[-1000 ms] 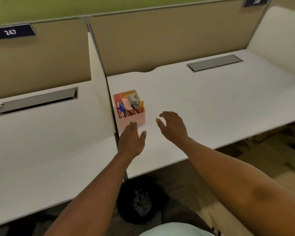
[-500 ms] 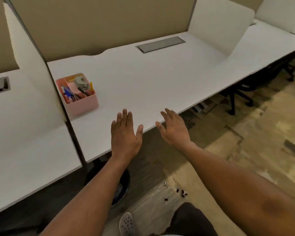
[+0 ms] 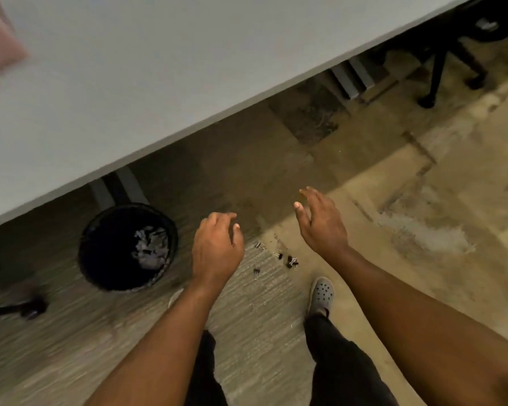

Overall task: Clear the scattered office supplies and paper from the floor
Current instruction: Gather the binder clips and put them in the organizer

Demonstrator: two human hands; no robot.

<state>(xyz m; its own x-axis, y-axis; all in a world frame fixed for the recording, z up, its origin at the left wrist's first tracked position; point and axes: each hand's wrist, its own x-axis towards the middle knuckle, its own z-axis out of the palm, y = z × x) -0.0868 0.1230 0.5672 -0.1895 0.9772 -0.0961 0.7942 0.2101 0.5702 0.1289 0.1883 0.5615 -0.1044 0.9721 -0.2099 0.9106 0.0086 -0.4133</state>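
Several small black binder clips (image 3: 288, 260) lie scattered on the carpet between my two hands, just ahead of my feet. One more clip (image 3: 256, 272) lies apart, nearer my left hand. My left hand (image 3: 216, 247) hovers above the floor, left of the clips, fingers loosely curled and holding nothing. My right hand (image 3: 320, 221) is spread open to the right of the clips, also holding nothing. A black wastebasket (image 3: 100, 259) with crumpled paper (image 3: 151, 249) in it stands on the floor to the left, under the desk edge.
The white desk (image 3: 159, 83) fills the upper left, its edge running diagonally, with grey desk legs (image 3: 349, 77) beneath. A pink organiser corner (image 3: 0, 45) shows at top left. Chair bases (image 3: 434, 77) stand at top right and far left. My grey shoe (image 3: 321, 293) is beside the clips.
My view has swung down from the desktop to the floor. Both hands came off the desk area and now hang over the carpet beside the binder clips; the left fingers have curled.
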